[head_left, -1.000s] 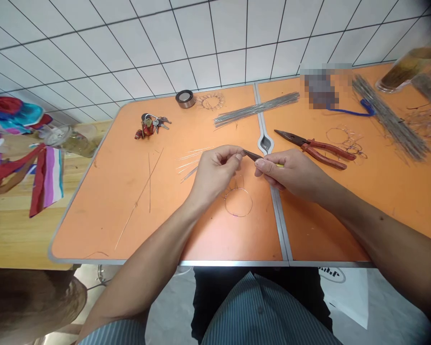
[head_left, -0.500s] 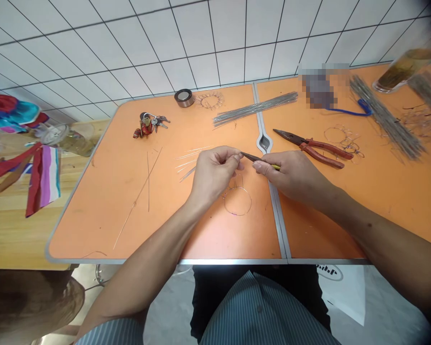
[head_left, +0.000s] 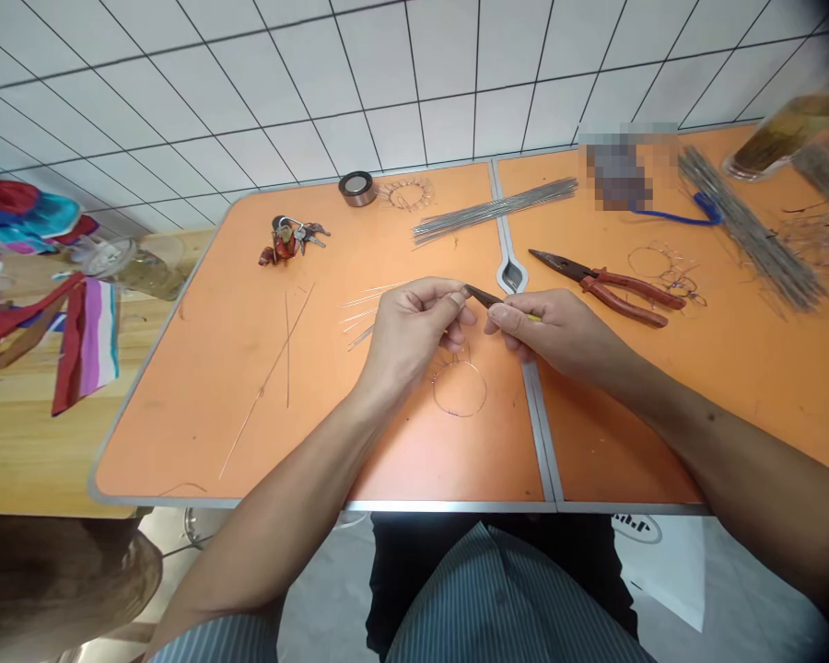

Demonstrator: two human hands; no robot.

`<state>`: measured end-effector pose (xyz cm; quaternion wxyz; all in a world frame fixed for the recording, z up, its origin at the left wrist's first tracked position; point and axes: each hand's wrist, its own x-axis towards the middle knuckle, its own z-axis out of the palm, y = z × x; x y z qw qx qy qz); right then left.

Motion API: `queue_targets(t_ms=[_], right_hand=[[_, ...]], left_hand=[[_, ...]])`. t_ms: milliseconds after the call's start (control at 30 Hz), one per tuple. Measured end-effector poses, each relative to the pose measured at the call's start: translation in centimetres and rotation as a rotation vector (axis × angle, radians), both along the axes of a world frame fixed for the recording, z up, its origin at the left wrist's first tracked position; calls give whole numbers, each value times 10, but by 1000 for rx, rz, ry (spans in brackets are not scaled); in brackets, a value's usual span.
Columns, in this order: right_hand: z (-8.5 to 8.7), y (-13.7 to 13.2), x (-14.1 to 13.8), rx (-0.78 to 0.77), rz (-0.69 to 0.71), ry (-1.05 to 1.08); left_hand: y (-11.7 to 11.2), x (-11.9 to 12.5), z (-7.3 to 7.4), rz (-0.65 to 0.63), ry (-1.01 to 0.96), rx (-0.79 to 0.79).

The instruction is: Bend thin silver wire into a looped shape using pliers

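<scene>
My left hand [head_left: 418, 322] is closed in a pinch at the tip of a tool; what it holds is too small to make out. My right hand [head_left: 549, 324] is wrapped round small needle-nose pliers [head_left: 482, 296] with dark tapered jaws and a bit of yellow handle showing. The jaws point left and meet my left fingertips. Below the hands lies a thin wire ring [head_left: 460, 389] with short wire loops at its top. Several straight wires [head_left: 363, 302] stick out to the left from behind my left hand.
Red-handled pliers [head_left: 604, 284] lie right of my hands. Behind are a wire bundle [head_left: 497, 210], a tape roll [head_left: 356, 188] and keys [head_left: 297, 238]. Another wire bundle [head_left: 753, 230] and a glass of drink [head_left: 777, 138] stand far right. Two loose wires [head_left: 269, 373] lie left.
The pliers have turned slightly in my right hand, so the jaws look wider and less yellow shows. Both hands stay nearly in place, with the jaws still at the left fingertips.
</scene>
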<state>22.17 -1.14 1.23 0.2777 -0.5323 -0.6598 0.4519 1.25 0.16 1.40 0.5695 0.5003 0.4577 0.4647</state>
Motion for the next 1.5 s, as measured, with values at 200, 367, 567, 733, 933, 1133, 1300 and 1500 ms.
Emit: queue_targets(t_ms=[200,367,567,733,933,1133,1300,1500], right_hand=[[-2,0,1,-41,5,65],[2,-3,-2,-38,3,66],[6,-6,-5,-14,-30,42],[1,-6,-4,74,-20,-20],[-2,-5,-6,184,-26,-147],[-6,-7,-10,303,-50,-280],[-9,-8,-13,323,-61,-360],[-9,-7,-13,342,-77,-402]], left_hand=[[-2,2,0,18,-66,-25],[-3,4,-3,48,-21,15],[-4,5,-6,69,2,24],[-4,6,-8,78,-4,4],[-6,8,-8,92,1,-18],[-6,9,-10,101,-5,-36],[-5,9,-11,100,-14,-58],[-5,8,-6,76,-41,-81]])
